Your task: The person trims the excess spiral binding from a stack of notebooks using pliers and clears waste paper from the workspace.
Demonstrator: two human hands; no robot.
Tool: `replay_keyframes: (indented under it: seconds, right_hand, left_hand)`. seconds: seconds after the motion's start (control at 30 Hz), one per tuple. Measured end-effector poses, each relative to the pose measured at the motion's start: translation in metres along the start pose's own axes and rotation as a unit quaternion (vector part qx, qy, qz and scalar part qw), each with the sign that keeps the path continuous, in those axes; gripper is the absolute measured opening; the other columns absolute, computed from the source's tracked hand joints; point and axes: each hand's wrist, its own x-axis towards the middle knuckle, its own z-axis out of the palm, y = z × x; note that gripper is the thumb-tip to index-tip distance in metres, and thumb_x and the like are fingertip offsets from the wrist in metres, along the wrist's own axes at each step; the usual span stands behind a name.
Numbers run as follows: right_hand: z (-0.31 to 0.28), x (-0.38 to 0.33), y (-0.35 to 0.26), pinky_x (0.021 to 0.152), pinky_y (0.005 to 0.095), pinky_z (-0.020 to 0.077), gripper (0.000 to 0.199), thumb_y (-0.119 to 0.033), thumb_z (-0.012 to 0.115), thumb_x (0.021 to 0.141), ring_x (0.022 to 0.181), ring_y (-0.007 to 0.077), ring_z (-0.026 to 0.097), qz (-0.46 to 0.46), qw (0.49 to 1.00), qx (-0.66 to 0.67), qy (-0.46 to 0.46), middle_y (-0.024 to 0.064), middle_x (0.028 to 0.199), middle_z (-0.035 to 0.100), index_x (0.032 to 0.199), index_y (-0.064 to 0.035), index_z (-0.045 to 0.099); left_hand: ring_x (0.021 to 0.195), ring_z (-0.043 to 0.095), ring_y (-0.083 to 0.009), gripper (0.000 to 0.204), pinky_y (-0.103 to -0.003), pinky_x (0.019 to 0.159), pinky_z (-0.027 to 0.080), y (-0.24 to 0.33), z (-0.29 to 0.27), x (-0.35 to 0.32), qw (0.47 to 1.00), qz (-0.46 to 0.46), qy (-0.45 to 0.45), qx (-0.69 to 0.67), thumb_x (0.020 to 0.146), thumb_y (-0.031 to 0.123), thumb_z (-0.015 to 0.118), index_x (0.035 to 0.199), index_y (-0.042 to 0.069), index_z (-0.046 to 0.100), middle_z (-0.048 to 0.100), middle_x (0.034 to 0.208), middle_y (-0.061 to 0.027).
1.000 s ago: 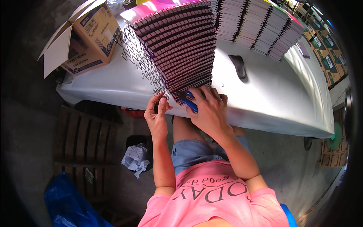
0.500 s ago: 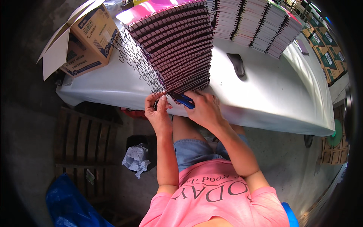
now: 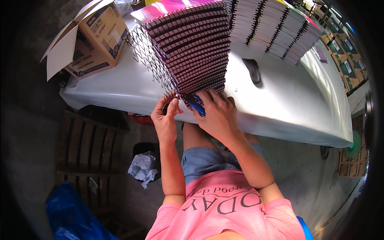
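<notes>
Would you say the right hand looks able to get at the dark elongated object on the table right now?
Probably yes: nothing tall stands between the right hand and the dark object, though the hand holds blue-handled pliers.

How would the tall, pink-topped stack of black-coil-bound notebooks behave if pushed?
The notebook stack probably shifts or tips, being many layers piled high. Likely heavy, given so much paper. Thin black coil tails jutting left may snag.

pink lettered shirt point(image 3: 226, 214), denim shorts point(image 3: 200, 161)
</notes>
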Motion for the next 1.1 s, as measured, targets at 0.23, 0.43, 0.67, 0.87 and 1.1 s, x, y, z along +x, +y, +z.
replay_keyframes:
  seconds: [0.23,0.43,0.67,0.87,1.1]
  right_hand:
    - [0.006,0.001,0.008,0.073,0.0416,0.0485,0.026,-0.016,0.067,0.072,0.083,0.0284,0.061,0.059,0.991,0.089,-0.086,0.0055,0.091,0.063,0.097,-0.0120,0.062]
    - [-0.009,-0.003,0.013,0.079,0.0416,0.0423,0.035,-0.020,0.069,0.070,0.087,0.0266,0.059,-0.004,0.999,0.051,0.006,0.0059,0.094,0.059,0.104,-0.0134,0.061]
    - [-0.008,0.004,0.000,0.079,0.0420,0.0434,0.039,-0.017,0.071,0.067,0.084,0.0283,0.060,-0.001,1.000,0.015,0.018,0.0062,0.090,0.060,0.104,-0.0114,0.060]
    - [0.000,0.002,0.007,0.068,0.0417,0.0488,0.033,-0.015,0.069,0.069,0.076,0.0302,0.062,-0.028,0.999,0.023,0.022,0.0070,0.087,0.061,0.100,-0.0114,0.061]
    - [0.007,0.002,0.015,0.066,0.0419,0.0501,0.030,-0.011,0.068,0.068,0.075,0.0318,0.062,0.005,0.997,0.075,-0.017,0.0093,0.082,0.063,0.097,-0.0109,0.063]
  left_hand:
    - [0.070,0.055,-0.0062,0.023,-0.020,0.060,0.046,-0.001,0.007,-0.002,0.999,0.016,0.030,0.011,0.085,0.011,0.066,0.105,0.000,0.062,0.062,0.089,-0.0035]
    - [0.072,0.057,-0.0078,0.038,-0.021,0.061,0.048,0.009,-0.005,-0.003,1.000,0.020,-0.006,0.013,0.083,0.007,0.066,0.119,0.000,0.056,0.062,0.089,-0.0047]
    - [0.073,0.057,-0.0095,0.024,-0.026,0.062,0.052,0.010,-0.002,0.002,1.000,0.005,-0.016,-0.005,0.084,0.010,0.065,0.104,-0.003,0.063,0.061,0.081,-0.0047]
    - [0.071,0.058,-0.0095,0.023,-0.026,0.062,0.052,0.002,0.002,0.001,0.999,0.031,0.009,-0.024,0.084,0.010,0.066,0.102,-0.003,0.064,0.063,0.084,-0.0055]
    - [0.074,0.059,-0.0096,0.031,-0.025,0.063,0.052,0.006,0.007,0.000,0.997,0.059,0.038,0.007,0.081,0.007,0.068,0.110,-0.002,0.061,0.064,0.088,-0.0061]
